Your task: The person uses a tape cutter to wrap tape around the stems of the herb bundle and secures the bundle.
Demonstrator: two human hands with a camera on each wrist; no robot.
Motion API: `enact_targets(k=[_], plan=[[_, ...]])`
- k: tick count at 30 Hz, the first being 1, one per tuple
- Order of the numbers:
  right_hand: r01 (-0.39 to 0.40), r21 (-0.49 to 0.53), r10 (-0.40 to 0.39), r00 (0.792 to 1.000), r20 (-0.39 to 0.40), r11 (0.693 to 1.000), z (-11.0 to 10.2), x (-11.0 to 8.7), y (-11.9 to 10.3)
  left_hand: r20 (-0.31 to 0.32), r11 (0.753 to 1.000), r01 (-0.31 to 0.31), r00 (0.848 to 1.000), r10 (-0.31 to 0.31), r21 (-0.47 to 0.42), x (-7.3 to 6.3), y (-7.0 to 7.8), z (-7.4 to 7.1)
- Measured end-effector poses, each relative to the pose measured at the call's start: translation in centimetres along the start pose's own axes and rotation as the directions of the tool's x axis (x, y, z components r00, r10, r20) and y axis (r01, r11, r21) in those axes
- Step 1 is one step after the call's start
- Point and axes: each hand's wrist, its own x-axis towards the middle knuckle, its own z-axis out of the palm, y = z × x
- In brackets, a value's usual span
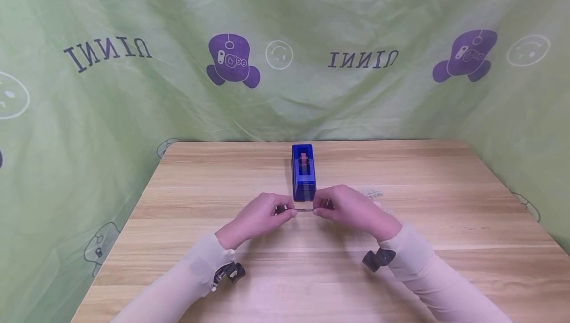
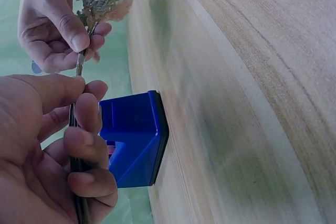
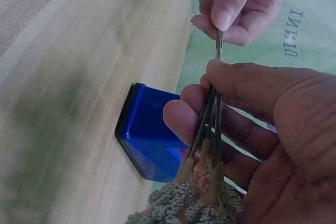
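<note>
A small bunch of dried-looking flowers [image 3: 184,203], with grey-green beaded heads and some pinkish bits, is held sideways above the table by both hands. The left hand [image 1: 262,212] grips the lower ends of its thin dark stems [image 2: 79,177], fingers curled round them. Close to the flower heads, the right hand [image 1: 349,209] pinches the stems between thumb and fingers. A shiny band, perhaps clear tape, shows on the stems in the short gap between the hands. Just beyond the hands stands a blue tape dispenser [image 1: 304,184] with a reddish roll core.
The wooden table [image 1: 213,164] reaches back to a green printed curtain [image 1: 311,100], which also hangs along both sides. Dark wrist-worn devices sit on both wrists, at the cuffs of the pale sleeves [image 1: 411,258].
</note>
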Motion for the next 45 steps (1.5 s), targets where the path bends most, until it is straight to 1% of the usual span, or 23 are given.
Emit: enact_targets(k=[6, 12, 17, 23, 26, 29, 34, 39, 45], plan=[[-0.01, -0.017, 0.01, 1.0, -0.002, 1.0, -0.1, 0.0, -0.4, -0.008, 1.0, 0.003, 1.0, -0.003, 0.015, 0.1, -0.1, 0.1], [-0.027, -0.042, 0.028, 1.0, 0.012, 0.999, -0.2, 0.1, -0.6, -0.026, 0.999, -0.01, 1.0, 0.011, 0.048, 0.2, 0.0, 0.3], [-0.034, -0.059, 0.035, 0.999, 0.012, 0.998, -0.2, 0.1, -0.7, -0.023, 0.999, -0.01, 1.0, 0.011, 0.046, 0.2, 0.0, 0.3], [-0.027, -0.104, 0.027, 1.0, 0.004, 0.994, 0.0, 0.1, -1.0, -0.012, 0.998, -0.036, 0.999, 0.037, 0.041, 0.3, -0.1, 0.5], [-0.023, -0.123, 0.023, 1.0, 0.001, 0.992, 0.0, 0.1, -1.1, -0.021, 0.997, -0.054, 0.998, 0.055, 0.049, 0.4, -0.2, 0.6], [-0.027, -0.129, 0.026, 1.0, -0.009, 0.991, 0.1, 0.2, -1.1, -0.033, 0.997, -0.058, 0.998, 0.06, 0.047, 0.3, -0.2, 0.5], [-0.019, -0.112, 0.017, 1.0, -0.025, 0.994, 0.0, 0.2, -0.9, -0.042, 0.999, -0.04, 0.998, 0.041, 0.012, 0.4, -0.2, 0.6], [-0.012, -0.072, 0.01, 1.0, -0.03, 0.997, 0.0, 0.2, -0.6, -0.06, 0.999, -0.045, 0.997, 0.045, -0.002, 0.5, -0.2, 0.7], [-0.014, -0.022, 0.013, 0.999, -0.034, 1.0, 0.0, 0.2, -0.2, -0.062, 0.999, -0.048, 0.997, 0.046, -0.026, 0.6, -0.1, 0.7]])
